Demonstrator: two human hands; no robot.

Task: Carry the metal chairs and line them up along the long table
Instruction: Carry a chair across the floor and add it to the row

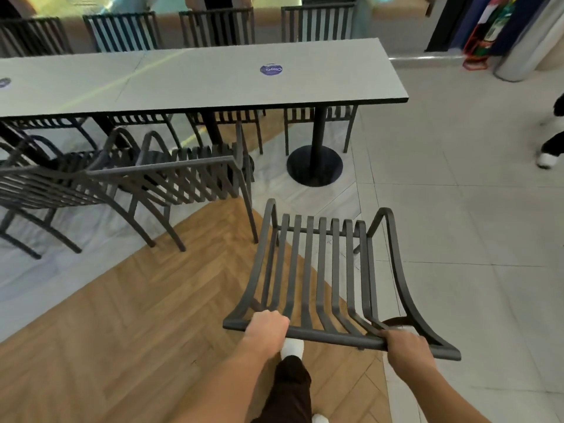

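My left hand (266, 326) and right hand (407, 343) each have fingers clenched on the top rail of the metal chair (320, 276), near me, short of the long table's (244, 83) right end. Swinging it left could clip the parked chairs (171, 178) — legs tangle easily. Floor runs wood to tile — open room on the right.

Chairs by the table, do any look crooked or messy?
Yes. On the near side of the long table, the chairs at left sit bunched together at slanted angles, not in a neat row. Both hands grip another chair.
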